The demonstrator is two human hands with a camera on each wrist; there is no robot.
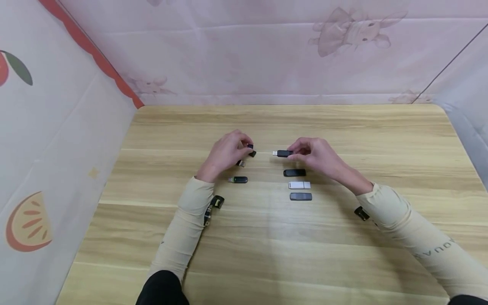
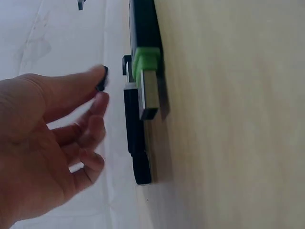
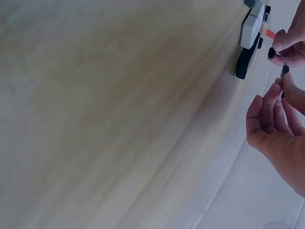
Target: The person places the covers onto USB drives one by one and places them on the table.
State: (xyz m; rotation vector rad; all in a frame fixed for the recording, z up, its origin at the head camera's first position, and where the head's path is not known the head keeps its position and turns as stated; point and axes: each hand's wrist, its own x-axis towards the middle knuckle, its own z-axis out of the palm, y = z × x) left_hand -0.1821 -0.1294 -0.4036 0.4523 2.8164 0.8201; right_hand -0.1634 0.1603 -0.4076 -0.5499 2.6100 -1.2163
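Note:
In the head view my right hand [image 1: 314, 156] pinches a black USB stick [image 1: 284, 153], its bare metal plug pointing left. Across from it, my left hand [image 1: 229, 151] pinches a small black cap [image 2: 103, 78] between thumb and fingertips. The cap and the plug face each other with a gap between them. Below the left hand lies a black USB stick with a green band [image 2: 146, 33], plug exposed. Another black USB stick [image 2: 135, 119] lies beyond it, partly hidden by the left hand in the head view.
Near the right hand, a black USB stick [image 1: 295, 173], a white one [image 1: 299, 185] and a grey-blue one [image 1: 300, 196] lie in a column on the wooden table [image 1: 267, 254]. Printed cloth [image 1: 244, 63] hangs behind the table's far edge.

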